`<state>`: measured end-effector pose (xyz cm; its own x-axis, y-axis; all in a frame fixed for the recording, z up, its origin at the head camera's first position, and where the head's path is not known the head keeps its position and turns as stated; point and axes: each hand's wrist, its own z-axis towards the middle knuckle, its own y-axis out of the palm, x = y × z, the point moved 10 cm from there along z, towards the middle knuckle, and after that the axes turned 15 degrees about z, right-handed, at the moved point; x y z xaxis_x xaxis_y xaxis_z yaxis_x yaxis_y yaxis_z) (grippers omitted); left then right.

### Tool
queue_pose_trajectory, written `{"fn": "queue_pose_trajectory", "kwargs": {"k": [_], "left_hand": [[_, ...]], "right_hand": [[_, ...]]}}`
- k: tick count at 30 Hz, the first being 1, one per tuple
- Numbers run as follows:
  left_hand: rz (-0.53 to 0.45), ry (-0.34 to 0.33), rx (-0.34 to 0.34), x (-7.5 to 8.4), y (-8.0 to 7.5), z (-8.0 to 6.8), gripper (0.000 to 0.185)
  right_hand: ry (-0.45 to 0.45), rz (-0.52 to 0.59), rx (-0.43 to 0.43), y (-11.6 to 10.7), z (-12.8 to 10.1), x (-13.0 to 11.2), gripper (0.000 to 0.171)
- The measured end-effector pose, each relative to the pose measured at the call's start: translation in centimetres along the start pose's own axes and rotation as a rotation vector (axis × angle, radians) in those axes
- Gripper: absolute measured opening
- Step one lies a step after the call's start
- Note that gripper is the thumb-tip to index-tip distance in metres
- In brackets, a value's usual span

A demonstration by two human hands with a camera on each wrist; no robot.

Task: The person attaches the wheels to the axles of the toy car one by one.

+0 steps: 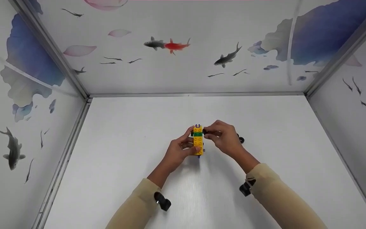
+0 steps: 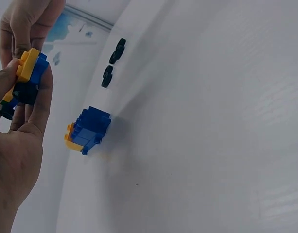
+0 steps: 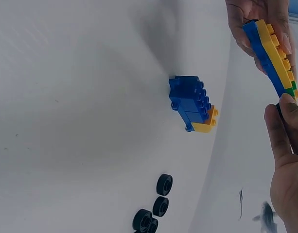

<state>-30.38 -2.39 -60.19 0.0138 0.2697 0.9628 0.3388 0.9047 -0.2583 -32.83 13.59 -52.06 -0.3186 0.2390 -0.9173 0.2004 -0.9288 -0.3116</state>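
My left hand point(image 1: 177, 152) grips a toy vehicle base point(image 1: 198, 141), its thumb on the studded top. The base has yellow bricks with one green strip, over a blue underside that shows in the right wrist view. Black wheels point(image 2: 26, 92) sit along its side in the left wrist view. At the far end of the base, my right hand point(image 1: 225, 136) pinches a small black wheel point(image 1: 205, 131) against its right side. Fingers cover much of that wheel.
On the white table point(image 1: 122, 143) stands a blue and yellow brick assembly point(image 3: 188, 99), seen in both wrist views. Several loose black wheels point(image 3: 164, 185) lie beyond it. White panels point(image 1: 176, 76) with painted fish enclose the table at the back and sides.
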Motion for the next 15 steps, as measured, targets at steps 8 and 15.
{"fn": "queue_pose_trajectory", "kwargs": {"k": [8, 15], "left_hand": [[-0.067, -0.009, -0.008, 0.10, 0.03, 0.00, 0.080], [-0.109, -0.022, -0.008, 0.04, 0.11, -0.07, 0.080]], "right_hand": [[0.010, 0.009, -0.007, 0.14, 0.21, -0.03, 0.029], [-0.019, 0.026, -0.020, 0.34, 0.29, -0.25, 0.030]]}}
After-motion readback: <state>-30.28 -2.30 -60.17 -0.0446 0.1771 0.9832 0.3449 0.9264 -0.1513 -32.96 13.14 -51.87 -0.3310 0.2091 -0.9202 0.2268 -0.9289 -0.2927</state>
